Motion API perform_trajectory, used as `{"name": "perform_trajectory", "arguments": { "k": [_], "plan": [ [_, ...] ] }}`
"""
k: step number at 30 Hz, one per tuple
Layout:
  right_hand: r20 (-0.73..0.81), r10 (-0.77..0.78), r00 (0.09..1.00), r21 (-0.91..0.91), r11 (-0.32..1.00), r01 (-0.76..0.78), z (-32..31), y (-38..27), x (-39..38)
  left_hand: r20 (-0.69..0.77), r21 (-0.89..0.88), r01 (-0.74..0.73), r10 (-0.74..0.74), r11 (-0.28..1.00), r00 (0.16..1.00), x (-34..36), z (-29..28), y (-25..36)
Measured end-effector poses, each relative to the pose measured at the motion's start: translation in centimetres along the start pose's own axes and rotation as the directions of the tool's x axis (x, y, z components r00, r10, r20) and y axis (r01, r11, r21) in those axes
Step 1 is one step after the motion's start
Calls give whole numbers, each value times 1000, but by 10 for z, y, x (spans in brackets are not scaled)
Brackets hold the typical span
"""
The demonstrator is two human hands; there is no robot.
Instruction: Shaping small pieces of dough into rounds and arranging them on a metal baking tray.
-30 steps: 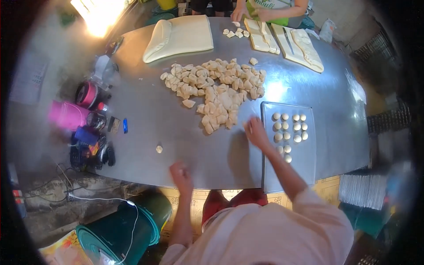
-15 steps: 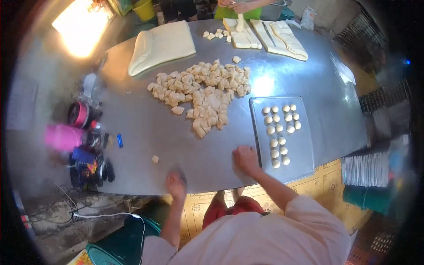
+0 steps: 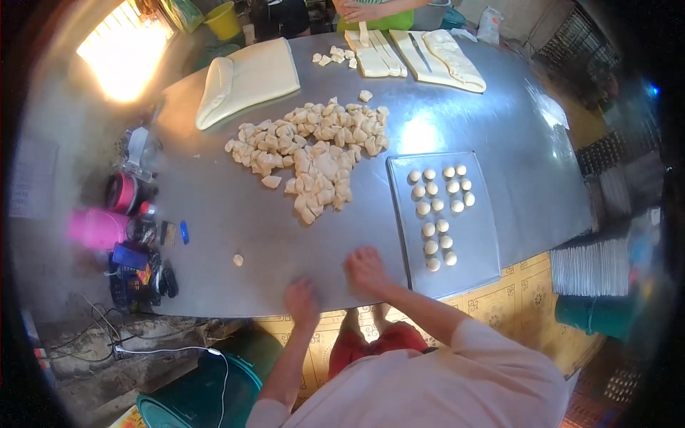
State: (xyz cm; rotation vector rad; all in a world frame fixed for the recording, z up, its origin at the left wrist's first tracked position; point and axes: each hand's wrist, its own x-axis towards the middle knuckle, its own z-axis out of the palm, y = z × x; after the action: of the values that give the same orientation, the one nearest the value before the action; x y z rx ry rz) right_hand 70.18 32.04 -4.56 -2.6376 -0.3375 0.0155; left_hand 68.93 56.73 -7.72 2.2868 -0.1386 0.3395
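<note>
My left hand [image 3: 302,297] rests low over the near part of the steel table, its fingers curled and blurred. My right hand [image 3: 365,268] is curled against the tabletop just left of the metal tray [image 3: 481,260], which holds several round dough balls [image 3: 428,229]. What, if anything, is under either hand is hidden. Beyond my hands lies a broad heap of cut dough pieces [image 3: 317,171], and a single small piece [image 3: 238,260] sits apart to the left of my hands.
Folded dough [image 3: 253,78] and cut slabs [image 3: 374,60] with a knife [image 3: 421,53] lie at the far side, near a co-worker's hands [image 3: 357,11]. A pink container [image 3: 96,228] and small items crowd the left edge. Stacked trays [image 3: 589,267] stand right; green bins [image 3: 189,396] stand below.
My right hand has come down and left from beside the tray's upper part to the near tabletop, uncovering more balls. My left hand has shifted slightly right. The view has tilted a little.
</note>
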Motion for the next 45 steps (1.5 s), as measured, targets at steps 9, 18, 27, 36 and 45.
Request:
{"name": "perform_trajectory", "arguments": {
  "k": [9, 18, 27, 36, 45],
  "plan": [
    [-22, 124, 992, -77, 989, -125, -17, 30, 10, 193, 375, 39, -119, 926, 974, 19, -7, -55],
    [102, -239, 966, 40, 971, 236, 16, 20, 47, 426, 402, -279, 92, 872, 900, 46, -3, -45],
    [-119, -235, 965, -51, 972, 230, 6, -3, 0, 208, 283, -145, 87, 948, 974, 18, -12, -8],
    [26, -242, 970, 99, 966, 239, 58, 65, 32, 213, 135, -300, 268, 944, 940, 73, -22, -23],
    [-298, 241, 923, 457, 886, -84, -147, 113, -95, 247, -316, 17, 65, 949, 967, 53, 110, 183]
  ]
}}
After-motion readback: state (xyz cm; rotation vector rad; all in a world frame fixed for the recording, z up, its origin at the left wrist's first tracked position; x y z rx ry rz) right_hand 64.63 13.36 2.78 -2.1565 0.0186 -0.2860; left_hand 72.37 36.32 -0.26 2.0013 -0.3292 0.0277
